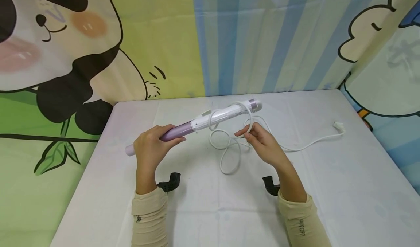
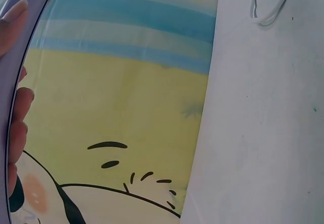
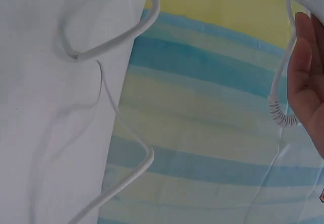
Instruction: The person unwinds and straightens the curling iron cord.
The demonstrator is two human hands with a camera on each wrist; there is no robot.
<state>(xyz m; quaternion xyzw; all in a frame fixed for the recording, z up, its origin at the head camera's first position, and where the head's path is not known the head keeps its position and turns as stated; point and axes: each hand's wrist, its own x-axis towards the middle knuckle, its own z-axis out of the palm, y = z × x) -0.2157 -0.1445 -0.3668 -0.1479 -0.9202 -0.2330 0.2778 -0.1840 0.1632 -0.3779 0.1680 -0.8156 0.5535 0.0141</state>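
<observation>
A purple and white curling iron [image 1: 177,131] is held slanting above the table, its white end up and to the right. My left hand [image 1: 152,145] grips the purple part, with the thumb along it; in the left wrist view the fingers [image 2: 21,105] curl round its far side. The white cord [image 1: 251,117] leaves the white end through a ribbed sleeve [image 3: 278,114] and loops round the white part. Between thumb and fingers my right hand [image 1: 262,143] pinches this cord just below the white end. More cord lies in loose loops beneath.
The white-covered table [image 1: 210,210] spreads below both hands. To the right, the cord runs to a white plug [image 1: 338,127] lying on it. A printed cloth [image 1: 164,39] with a panda and stripes hangs behind the table. Black wrist mounts [image 1: 170,182] stick out inward from the forearms.
</observation>
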